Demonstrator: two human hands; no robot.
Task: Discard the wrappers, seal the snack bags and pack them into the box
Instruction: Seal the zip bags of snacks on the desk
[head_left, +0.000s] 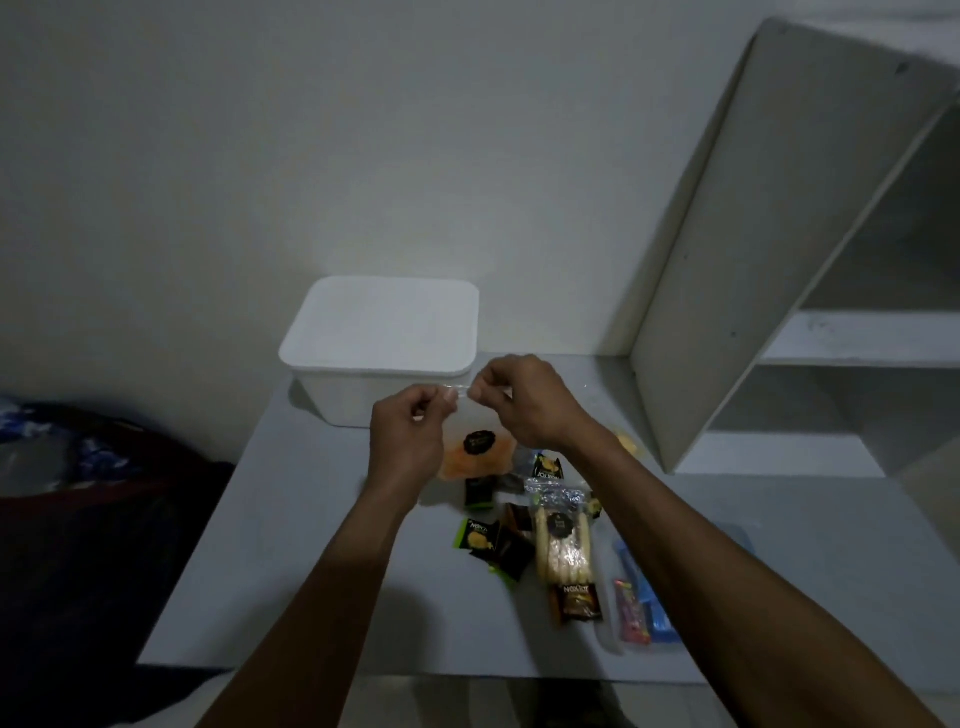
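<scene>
A: What were the hands doing?

B: Both were raised over the table (322, 571), fingers curled. The left hand (410, 431) and the right hand (519, 400) each pinched the top edge of a clear snack bag (475, 452), which hung between them with orange snacks and a dark round label inside.

A: And the box?

B: The white box (382, 338), lid on, stood just beyond the hands, against the wall.

A: What lay nearer the person?

B: Below the right wrist, a second clear bag of pale sticks (563, 545). Left of that bag were dark and green wrappers (483, 540), with a brown packet (579, 603) below it. Blue and pink packets (644, 608) lay under the right forearm. A dark bin bag (78, 467) sat well off to the left of the left hand, and white shelves (831, 338) stood to the right.
</scene>
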